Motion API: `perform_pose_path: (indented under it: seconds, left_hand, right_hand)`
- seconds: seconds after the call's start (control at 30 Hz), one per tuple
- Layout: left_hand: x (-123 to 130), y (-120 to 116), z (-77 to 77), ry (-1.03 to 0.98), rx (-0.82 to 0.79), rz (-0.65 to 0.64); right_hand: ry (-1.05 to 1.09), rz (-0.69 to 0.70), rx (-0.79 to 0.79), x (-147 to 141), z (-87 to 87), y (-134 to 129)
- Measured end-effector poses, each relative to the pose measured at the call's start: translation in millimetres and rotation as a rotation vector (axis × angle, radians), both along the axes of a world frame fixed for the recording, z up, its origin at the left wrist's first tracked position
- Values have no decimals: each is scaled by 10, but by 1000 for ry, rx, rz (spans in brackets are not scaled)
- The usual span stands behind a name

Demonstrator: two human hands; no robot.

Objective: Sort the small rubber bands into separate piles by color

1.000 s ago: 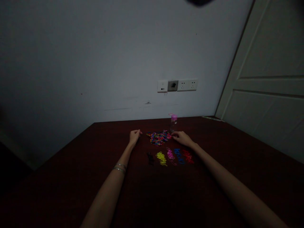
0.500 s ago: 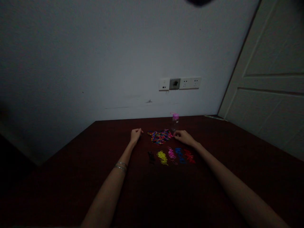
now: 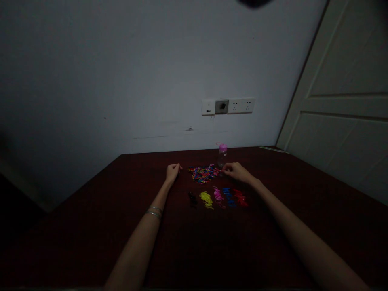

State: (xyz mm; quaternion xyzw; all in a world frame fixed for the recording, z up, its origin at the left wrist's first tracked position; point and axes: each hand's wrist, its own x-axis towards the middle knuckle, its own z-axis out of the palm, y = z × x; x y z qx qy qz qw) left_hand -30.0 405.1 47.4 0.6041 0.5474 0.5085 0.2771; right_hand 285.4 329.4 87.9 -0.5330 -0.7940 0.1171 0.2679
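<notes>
A mixed pile of thin, many-coloured rubber-band-like strands (image 3: 203, 173) lies on the dark red-brown table (image 3: 194, 246). At its right edge my right hand (image 3: 238, 173) is closed in a pinch on a reddish strand (image 3: 220, 170). Left of the pile rests my left hand (image 3: 172, 173), its fingers curled in, with nothing visible in them. Sorted heaps lie in a row nearer me: black strands (image 3: 192, 199), yellow strands (image 3: 206, 200), pink strands (image 3: 218, 195), blue strands (image 3: 229, 197) and red strands (image 3: 240, 198).
Behind my right hand stands a clear bottle (image 3: 222, 157) with a pink lid. The wall (image 3: 151, 81) with a row of sockets (image 3: 241, 106) borders the table's far edge. A pale panelled door (image 3: 342, 133) is at the right. The scene is dim.
My right hand has moved slightly up and away from the pile, the reddish strand now showing at its fingertips. My left hand stays in place. The view has shifted a little.
</notes>
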Motion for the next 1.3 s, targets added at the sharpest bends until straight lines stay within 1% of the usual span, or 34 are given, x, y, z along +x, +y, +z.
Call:
perform_pose_path:
  seconds: [0.17,0.33,0.4,0.47,0.53,0.57,0.67,0.7,0.77,0.83,0.93,1.07,1.13,1.2,1.3]
  left_hand:
    - [-9,-1,17,-35,17,-40]
    - [9,-18,40,-55,27,-60]
    - [52,-40,80,-43,42,-71]
    - [129,-81,160,-21,54,-108]
    - [242,-147,279,13,41,-210]
    - [308,-190,348,30,21,-295]
    - [526,-352,550,77,-72,-632]
    - [596,-409,605,93,-112,-714]
    - [722,-508,679,109,-154,-799]
    - [816,-572,701,102,-171,-808]
    - [884,-586,655,60,-195,-789]
    - [867,-514,547,12,-213,-733]
    - [844,-487,516,8,-219,-713]
    - [830,-488,514,3,-232,-721]
    - [841,-535,547,-4,-257,-794]
  right_hand:
    - [137,15,1,-100,64,-21]
    - [258,57,2,-259,183,-116]
    - [288,55,5,-316,226,-158]
    - [310,59,10,-360,255,-190]
    - [334,67,15,-391,268,-207]
    - [347,74,14,-402,269,-211]
    - [398,93,-6,-422,258,-210]
    - [412,100,-13,-425,253,-208]
    - [433,114,-28,-432,248,-209]
    - [441,124,-43,-440,251,-217]
    - [449,125,-52,-450,262,-233]
    - [427,117,-54,-444,266,-238]
    - [413,112,-53,-434,259,-230]
    - [407,105,-48,-425,247,-219]
    - [413,101,-52,-418,224,-204]
